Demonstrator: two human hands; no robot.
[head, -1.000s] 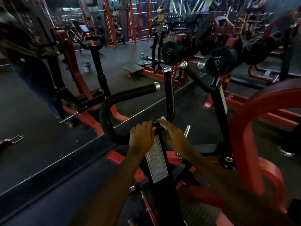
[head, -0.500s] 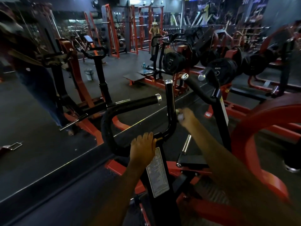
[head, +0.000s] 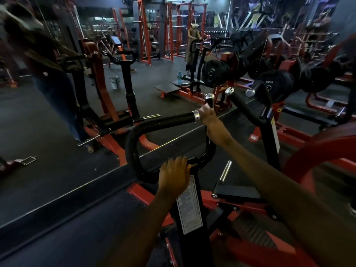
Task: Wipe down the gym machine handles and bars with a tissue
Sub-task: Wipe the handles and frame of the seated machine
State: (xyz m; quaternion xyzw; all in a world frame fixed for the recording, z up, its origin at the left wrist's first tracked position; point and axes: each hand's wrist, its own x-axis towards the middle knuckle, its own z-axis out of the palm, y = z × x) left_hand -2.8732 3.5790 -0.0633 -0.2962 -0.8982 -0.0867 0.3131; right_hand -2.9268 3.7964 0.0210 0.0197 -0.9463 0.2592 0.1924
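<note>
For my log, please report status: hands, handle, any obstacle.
Left hand grips the handle base. Right hand grips the upright handle near its top; tissue not clearly visible. Nothing blocking.

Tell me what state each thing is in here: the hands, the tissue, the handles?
left hand: gripping the bottom of the black handle loop, beside the label.
right hand: raised, fingers curled round the upright handle near its top.
tissue: barely visible, bunched in the right hand against the handle.
upright handle: vertical, silver cap showing above the hand.
horizontal handle: untouched, silver cap beside the right hand.
label: stuck flat on the black post.
</note>
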